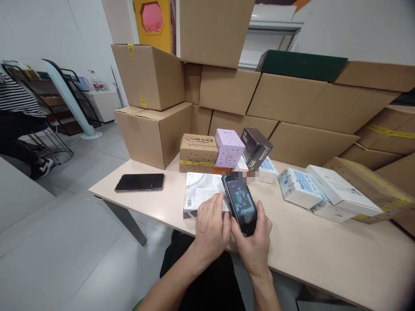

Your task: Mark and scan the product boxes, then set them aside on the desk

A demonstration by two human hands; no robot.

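My right hand [254,242] is closed around the lower end of a thick black phone-like handheld device [241,205]. Its lit screen faces me, tilted, with digits and a green picture on it. Close to the device's left edge lies my left hand [212,224], fingers stretched out over a silver-white box [197,194]. This box rests flat near the table's front edge, with printed text and a barcode on top. My left hand partly hides it, and whether those fingertips touch the device I cannot tell. Farther left, a dark-screened smartphone [140,182] lies flat on the table.
Behind stand a brown printed carton [198,153], a lilac box [229,148] and a dark brown box [256,147]. White boxes [300,188] sit on the right of the table [308,250]. Large cardboard boxes [145,134] are stacked at the back. A person in stripes [19,99] is at far left.
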